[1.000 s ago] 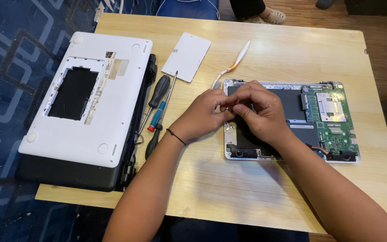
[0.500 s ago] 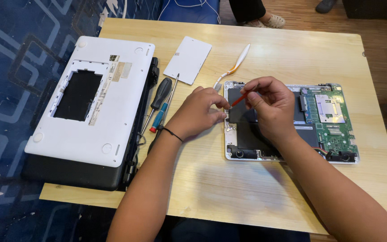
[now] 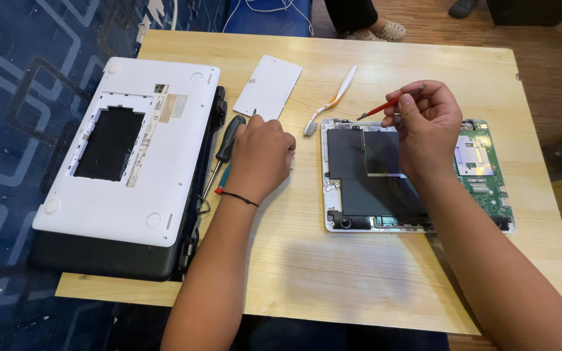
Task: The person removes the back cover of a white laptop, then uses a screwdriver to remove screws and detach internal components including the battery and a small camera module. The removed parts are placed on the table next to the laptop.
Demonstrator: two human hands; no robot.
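Head view, steeply downward, close over table (image 3: 359, 273) (single view)

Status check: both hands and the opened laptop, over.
Right hand holds a small red screwdriver above the opened laptop. Left hand by the screwdrivers.

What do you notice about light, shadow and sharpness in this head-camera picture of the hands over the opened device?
Head view: soft, even light falls on the wooden table, with only faint shadows beneath the left hand and right hand; mild sheen on the black panel of the opened device; the red tool and white laptop base look sharp, no motion blur; table edges bow slightly, hinting at wide-angle distortion.
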